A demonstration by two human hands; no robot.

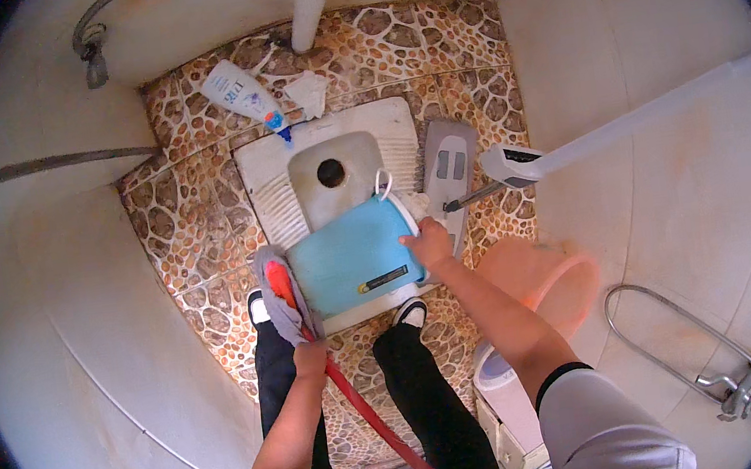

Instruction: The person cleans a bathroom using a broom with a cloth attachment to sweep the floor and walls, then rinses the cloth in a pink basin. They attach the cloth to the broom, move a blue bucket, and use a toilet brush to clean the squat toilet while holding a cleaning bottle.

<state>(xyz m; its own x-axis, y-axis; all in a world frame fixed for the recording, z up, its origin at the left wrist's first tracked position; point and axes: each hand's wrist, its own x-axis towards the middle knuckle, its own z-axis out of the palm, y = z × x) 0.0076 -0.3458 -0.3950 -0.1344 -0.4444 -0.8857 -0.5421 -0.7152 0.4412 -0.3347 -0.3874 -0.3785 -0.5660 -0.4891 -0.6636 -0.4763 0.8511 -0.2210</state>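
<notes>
A light-blue plastic bucket (350, 258) lies tipped on its side over the near part of a white ceramic squat toilet (275, 211). My right hand (431, 245) grips the bucket's white-edged rim, close to its white handle (383, 182). Lower left, my left hand (310, 360) is closed around a mop (387, 431) with a red handle, just below its head. Grey cloth (276, 315) wraps that head around an orange-red part and touches the bucket's base end. The bucket's inside is hidden from me. Beyond it shows the toilet's dark drain hole (331, 173).
A white bottle (238, 94) and crumpled paper (309, 94) lie behind the toilet, near a white pipe (311, 9). At right are a grey flat mop head (445, 164) with its white pole (646, 110), an orange tub (525, 269) and a wall tap (737, 391) with a hose.
</notes>
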